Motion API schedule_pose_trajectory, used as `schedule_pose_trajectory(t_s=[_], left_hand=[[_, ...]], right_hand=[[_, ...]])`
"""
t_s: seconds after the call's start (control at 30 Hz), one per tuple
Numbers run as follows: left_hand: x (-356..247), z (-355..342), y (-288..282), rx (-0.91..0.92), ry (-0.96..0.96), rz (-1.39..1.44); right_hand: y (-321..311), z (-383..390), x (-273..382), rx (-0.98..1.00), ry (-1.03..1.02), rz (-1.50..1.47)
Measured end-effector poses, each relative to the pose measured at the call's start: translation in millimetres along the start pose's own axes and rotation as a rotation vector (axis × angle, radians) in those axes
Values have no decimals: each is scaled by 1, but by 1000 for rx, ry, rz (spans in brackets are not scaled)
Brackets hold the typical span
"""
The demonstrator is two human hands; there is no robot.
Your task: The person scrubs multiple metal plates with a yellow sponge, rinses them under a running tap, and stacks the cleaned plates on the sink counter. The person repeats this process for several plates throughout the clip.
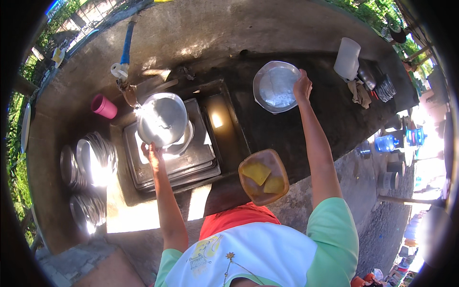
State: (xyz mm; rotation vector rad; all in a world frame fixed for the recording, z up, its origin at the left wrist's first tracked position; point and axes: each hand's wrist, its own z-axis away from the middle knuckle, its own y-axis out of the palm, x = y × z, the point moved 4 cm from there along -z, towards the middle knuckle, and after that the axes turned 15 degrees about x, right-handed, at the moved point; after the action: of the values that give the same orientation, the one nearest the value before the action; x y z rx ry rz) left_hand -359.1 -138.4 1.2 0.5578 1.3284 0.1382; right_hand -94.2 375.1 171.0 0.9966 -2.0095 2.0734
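Where the left end of the counter is reached, metal plates are gathered in three piles, with sunlight caught on their edges. Beside them a pink cup is seen tipped, its long axis slanted from upper left to lower right. Next, a tap is fed by a blue pipe, which is run almost straight away from the person.

By the left hand a round pan is held at its near rim, pinched between thumb and bent fingers. The pan is placed just below the tap, over the metal trays stacked in the sink. No long axis is given by its round outline; whether its hollow is turned up cannot be told because of glare.

Near the person, an orange-rimmed tub is turned slightly askew, its open top faced upward, with two yellow pieces held inside. Farther off, a nearly round basin is gripped at its right rim by the right hand, the fingers closed there; whether it is rested on the counter cannot be told.

At the far right a pale jug is leaned from upper right to lower left, and a cloth is left just beside it.
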Motion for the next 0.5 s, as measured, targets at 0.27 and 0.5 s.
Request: schedule_pose_trajectory(t_s=[0.27,0.5], left_hand=[[-1,0,14,34,-62,-77],[1,4,21,7,-26,-63]], right_hand=[[-34,-13,47,-200,-360,224],[8,-19,-20,-309,42,-357]])
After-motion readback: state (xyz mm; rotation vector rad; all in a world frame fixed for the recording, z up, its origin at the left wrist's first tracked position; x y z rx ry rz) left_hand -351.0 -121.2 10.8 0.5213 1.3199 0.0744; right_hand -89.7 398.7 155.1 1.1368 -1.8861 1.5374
